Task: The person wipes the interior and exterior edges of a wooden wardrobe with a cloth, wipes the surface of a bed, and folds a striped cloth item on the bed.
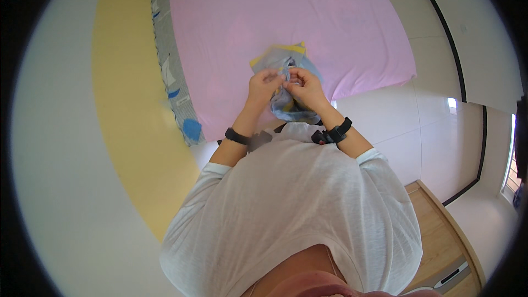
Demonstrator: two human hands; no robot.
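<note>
Both my hands meet in front of my waist, over the near edge of a bed with a pink sheet (264, 16). Between them is a bunched piece of grey-blue fabric (284, 103) with yellow patches. My left hand (266, 84) pinches one side of a gathered edge, and my right hand (304, 86) pinches the same edge from the other side. A flatter part of the cloth with a yellow border spreads past my fingertips onto the sheet. Its lower folds hang towards my shirt. The exact point of grip is partly hidden by my fingers.
A grey patterned bed bumper (168, 66) runs along the bed's left side, beside a yellow and white wall (123, 90). To the right lies a pale tiled floor (387, 119) with a black skirting strip. A wooden cabinet (441, 235) stands at the lower right.
</note>
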